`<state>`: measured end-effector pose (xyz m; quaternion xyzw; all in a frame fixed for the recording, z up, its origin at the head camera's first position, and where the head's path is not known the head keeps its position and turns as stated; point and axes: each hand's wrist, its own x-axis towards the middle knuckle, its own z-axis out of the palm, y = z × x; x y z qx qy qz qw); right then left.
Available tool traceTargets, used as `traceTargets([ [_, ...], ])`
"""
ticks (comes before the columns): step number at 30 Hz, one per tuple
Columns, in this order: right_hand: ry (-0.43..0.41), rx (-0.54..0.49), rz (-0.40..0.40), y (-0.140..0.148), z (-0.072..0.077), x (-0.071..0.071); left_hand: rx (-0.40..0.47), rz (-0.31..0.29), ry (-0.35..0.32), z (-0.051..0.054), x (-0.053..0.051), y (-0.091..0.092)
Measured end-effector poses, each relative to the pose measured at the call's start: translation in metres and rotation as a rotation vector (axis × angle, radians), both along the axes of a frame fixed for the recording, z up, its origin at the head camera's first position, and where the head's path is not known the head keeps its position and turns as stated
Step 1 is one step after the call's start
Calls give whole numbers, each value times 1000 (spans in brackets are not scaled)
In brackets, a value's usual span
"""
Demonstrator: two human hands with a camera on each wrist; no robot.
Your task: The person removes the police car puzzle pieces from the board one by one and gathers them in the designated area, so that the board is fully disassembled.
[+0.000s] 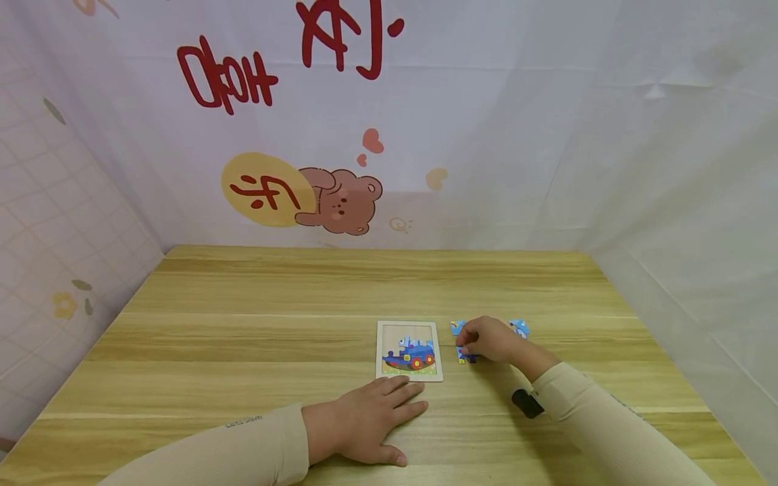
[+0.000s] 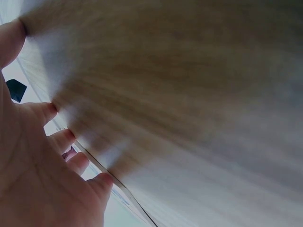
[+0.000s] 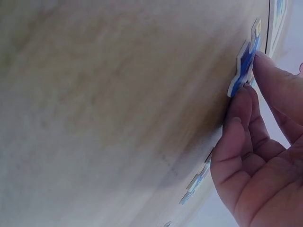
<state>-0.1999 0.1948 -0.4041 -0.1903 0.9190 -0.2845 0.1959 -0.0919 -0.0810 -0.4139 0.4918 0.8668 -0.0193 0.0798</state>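
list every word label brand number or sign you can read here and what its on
"乐", most likely, in red on the yellow disc beside the cartoon bear.
Larger red characters on the white backdrop: too stylised to read surely.
Dark print on the left sleeve: too small and blurred.
Faint marks on the right sleeve: too small.
Yellow square on the train puzzle: too small to tell any number.

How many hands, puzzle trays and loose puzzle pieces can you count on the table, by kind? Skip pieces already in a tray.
Left hand and right hand: 2
Puzzle tray: 1
Loose puzzle pieces: at least 3; the right hand may hide more
Total: at least 6
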Motion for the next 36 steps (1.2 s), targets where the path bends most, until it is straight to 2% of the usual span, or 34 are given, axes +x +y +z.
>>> traceTargets([
  [3,18,-15,-25,0,3,0,1,2,-7,0,0,0],
  [8,63,-113,-117,0,8,-2,4,2,-9,1,0,-1],
  [15,146,-218,-189,-11,3,-3,-1,2,-14,1,0,-1],
  [19,147,-242,-195,-21,2,-3,-3,-3,-21,1,0,0],
  [29,125,-230,-159,-49,4,-3,-6,-13,-2,-1,-1,0],
  [36,85,-167,-135,-66,2,-5,0,-13,-2,1,-1,0],
])
